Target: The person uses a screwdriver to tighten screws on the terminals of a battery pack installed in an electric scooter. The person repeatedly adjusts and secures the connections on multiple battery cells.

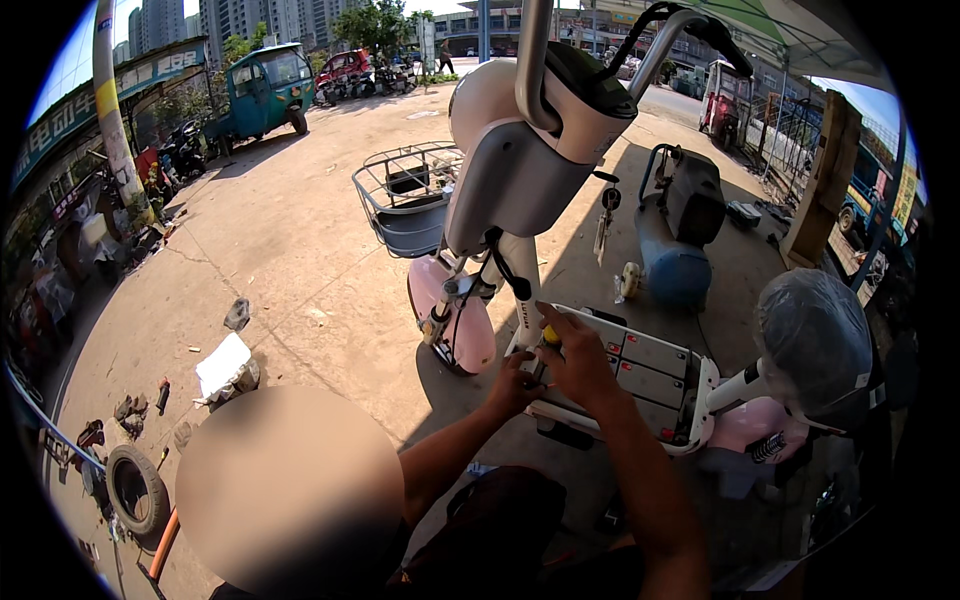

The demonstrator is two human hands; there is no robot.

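A white and pink electric scooter [520, 185] stands upright before me, its floorboard cover off. Grey battery blocks [648, 384] with red terminal spots lie in the white-rimmed footwell [704, 400]. At the front end of this footwell, by the foot of the white steering column [522, 285], both my hands work close together. My right hand [578, 360] is closed around a small yellow thing [551, 335], which looks like a tool's handle. Just left of it, my left hand [512, 386] has its fingers pinched together low at the footwell edge; what they hold is hidden.
A wire basket [405, 195] juts out at the scooter's front, and a plastic-wrapped seat [815, 335] stands at right. Beyond is a blue air compressor [675, 270]. A loose tyre [137, 488] and white scrap [225, 368] lie at left. A blurred oval covers the lower left.
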